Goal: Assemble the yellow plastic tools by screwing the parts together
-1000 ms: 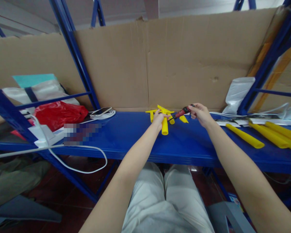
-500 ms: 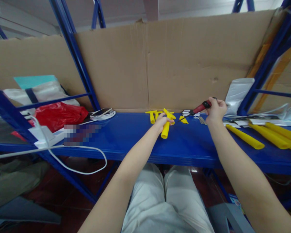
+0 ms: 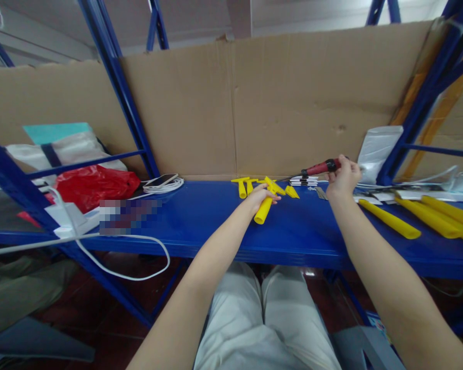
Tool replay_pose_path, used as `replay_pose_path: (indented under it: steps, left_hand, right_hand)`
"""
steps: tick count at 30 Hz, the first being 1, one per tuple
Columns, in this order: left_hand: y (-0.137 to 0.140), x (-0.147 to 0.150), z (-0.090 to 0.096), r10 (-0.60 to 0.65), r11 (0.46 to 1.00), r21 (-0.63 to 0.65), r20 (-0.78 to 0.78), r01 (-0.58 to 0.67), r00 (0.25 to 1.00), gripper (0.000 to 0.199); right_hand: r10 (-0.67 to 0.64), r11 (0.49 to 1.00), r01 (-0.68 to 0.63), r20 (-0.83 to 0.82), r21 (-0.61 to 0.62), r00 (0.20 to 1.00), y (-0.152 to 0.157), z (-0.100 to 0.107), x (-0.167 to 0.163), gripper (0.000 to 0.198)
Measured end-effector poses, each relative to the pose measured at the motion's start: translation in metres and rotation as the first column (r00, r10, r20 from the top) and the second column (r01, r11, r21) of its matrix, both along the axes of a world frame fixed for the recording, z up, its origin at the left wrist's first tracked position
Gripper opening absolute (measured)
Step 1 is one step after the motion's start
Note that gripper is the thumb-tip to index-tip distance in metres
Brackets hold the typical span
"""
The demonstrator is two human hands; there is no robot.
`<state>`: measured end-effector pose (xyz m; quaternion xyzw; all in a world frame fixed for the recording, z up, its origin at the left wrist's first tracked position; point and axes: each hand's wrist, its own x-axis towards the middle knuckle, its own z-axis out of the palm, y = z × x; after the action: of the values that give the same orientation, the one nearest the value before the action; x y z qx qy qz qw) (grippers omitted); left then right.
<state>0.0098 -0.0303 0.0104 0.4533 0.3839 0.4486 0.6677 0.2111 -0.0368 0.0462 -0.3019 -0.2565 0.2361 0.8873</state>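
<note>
My left hand [image 3: 259, 197] is closed around a yellow T-shaped tool [image 3: 263, 211], its round handle end angled toward me and its crosspiece at the far side. In my right hand [image 3: 344, 177] is a screwdriver [image 3: 319, 168] with a red and black handle, gripped at the back end. Its thin shaft points left, with the tip close to the tool's crosspiece; contact cannot be made out. Beyond my left hand stand more yellow T-shaped tools [image 3: 242, 188]. A small yellow piece [image 3: 292, 192] lies between the hands.
White and black strips [image 3: 303, 181] and small metal pieces [image 3: 321, 193] lie near the cardboard wall [image 3: 293, 103]. Several yellow tubes [image 3: 389, 219] rest at right. A phone [image 3: 161, 180], white cable [image 3: 173, 184] and red bag [image 3: 96, 185] are at left. Blue posts [image 3: 127, 103] frame the shelf.
The screwdriver has swung up to a flatter angle, its tip moving away from me. The yellow tool in my left hand has tilted slightly, its handle end shifting left and nearer.
</note>
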Motion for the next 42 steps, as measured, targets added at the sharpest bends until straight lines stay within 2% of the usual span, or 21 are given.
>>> replay_pose_path:
  steps: [18, 28, 34, 42]
  left_hand:
    - [-0.003, 0.000, -0.002, -0.027, 1.000, 0.014, 0.033, 0.026, 0.999, 0.085]
    - [-0.001, 0.002, -0.004, -0.041, 0.999, 0.015, 0.002, 0.041, 0.999, 0.083]
    - [0.001, 0.002, -0.004, -0.038, 0.999, 0.021, -0.009, 0.038, 0.999, 0.084]
    - [0.004, 0.001, -0.007, -0.027, 0.999, 0.026, -0.023, 0.028, 0.999, 0.082]
  right_hand:
    - [0.033, 0.999, -0.033, -0.001, 0.021, 0.999, -0.002, 0.000, -0.004, 0.034]
    - [0.023, 0.999, -0.024, 0.018, 0.022, 1.000, -0.002, -0.001, -0.004, 0.034]
    - [-0.052, 0.998, 0.049, 0.081, 0.044, 0.995, -0.002, 0.001, -0.005, 0.033]
    - [-0.189, 0.981, 0.174, 0.260, 0.080, 0.947, -0.015, 0.000, -0.017, 0.020]
